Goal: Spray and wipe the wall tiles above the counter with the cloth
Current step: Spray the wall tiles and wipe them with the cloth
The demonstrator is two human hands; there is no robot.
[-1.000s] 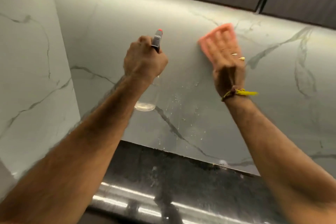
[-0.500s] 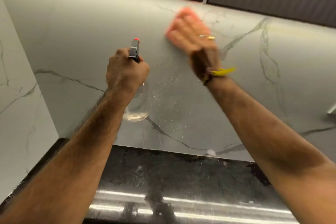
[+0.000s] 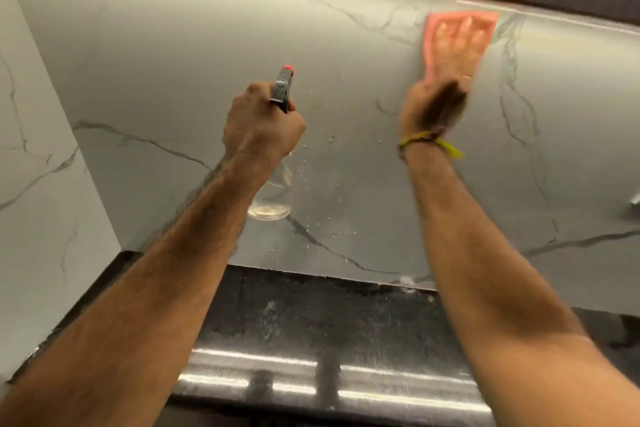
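Marble-veined wall tiles (image 3: 207, 55): flat right hand (image 3: 446, 80) against pink cloth (image 3: 431, 45), left grip (image 3: 259, 125) around unlabelled spray bottle (image 3: 273, 194).

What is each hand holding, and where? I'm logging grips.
Left hand grips the spray bottle at its neck; right hand presses the cloth flat against the wall.

Both arms reach up — left hand (image 3: 261, 121) fisted, right hand (image 3: 446, 73) flat, fingers straight.
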